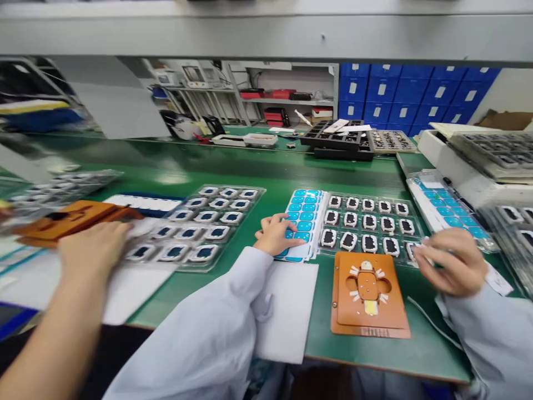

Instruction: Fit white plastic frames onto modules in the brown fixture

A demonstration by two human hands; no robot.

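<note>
My left hand (277,234), in a pale sleeve, rests its fingertips on a white sheet of blue stickers (303,214) and holds nothing. To the right of the sheet lies a clear tray (410,222) of small dark, white-framed parts. My right hand (452,261) is curled at the tray's near right corner, with its fingertips pinched on one small part (416,248). Between my hands an orange jig (368,294) lies flat with a part seated in its cut-out. A white foam pad (291,303) lies under my left forearm.
A co-worker's bare arm and hand (94,244) reach over another clear tray of parts (195,228) at the left, beside a second orange jig (70,218). More trays (441,203) and a white machine (462,166) stand at the right. Black trays (337,139) sit behind.
</note>
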